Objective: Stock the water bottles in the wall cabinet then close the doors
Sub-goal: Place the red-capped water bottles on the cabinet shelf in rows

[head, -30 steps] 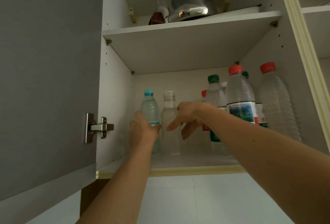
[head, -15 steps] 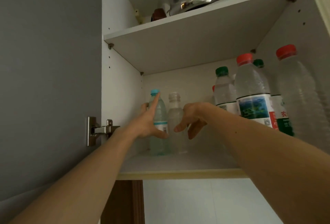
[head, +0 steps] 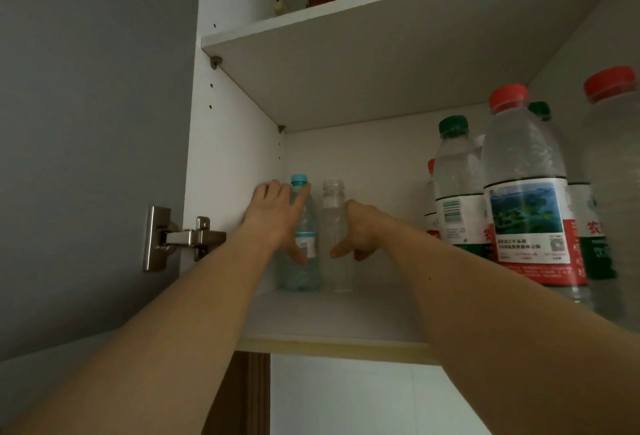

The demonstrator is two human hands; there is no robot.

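Two small water bottles, a blue-capped bottle (head: 302,226) and a clear bottle (head: 334,226), stand upright at the back left of the cabinet shelf (head: 332,317). The left hand (head: 277,216) rests spread against the blue-capped one; the right hand (head: 360,230) hangs loosely curled, holding nothing. Likely light, thin-walled, slippery: grip mid-body

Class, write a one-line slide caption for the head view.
Both hands, left hand and right hand, open beside a blue-capped bottle inside the wall cabinet.

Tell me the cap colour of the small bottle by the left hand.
Light blue cap on the small bottle, clearest in the head view.
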